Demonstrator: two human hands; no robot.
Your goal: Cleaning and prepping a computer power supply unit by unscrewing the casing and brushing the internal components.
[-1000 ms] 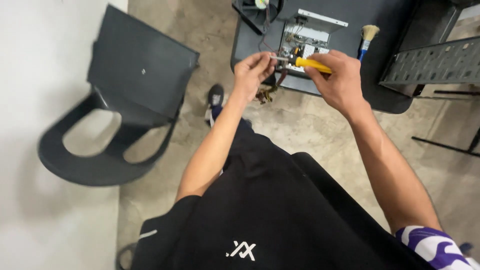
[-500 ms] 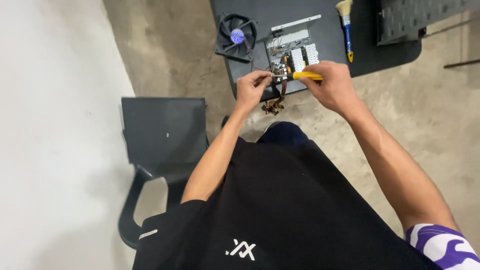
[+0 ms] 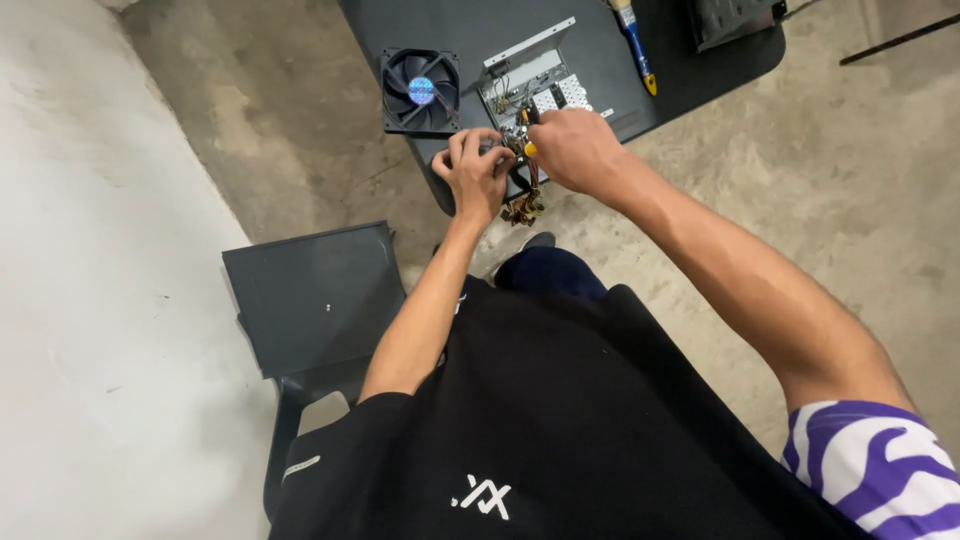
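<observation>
Left hand [image 3: 475, 172] pinching the wire bundle [image 3: 524, 205], right hand [image 3: 575, 150] gripping the yellow-handled screwdriver [image 3: 527, 146]: keep it square, wires clear.

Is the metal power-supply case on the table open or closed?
Open. The power-supply case has no cover over its inside: circuit parts and wires show, and a wire bundle hangs over the table edge.

Both hands [image 3: 530, 160] on a wired metal unit [image 3: 535, 90] beside a black fan [image 3: 420, 90].

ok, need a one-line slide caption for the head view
Both hands, left hand and right hand, work on an opened metal electronics box beside a loose black fan on a dark table.
</observation>
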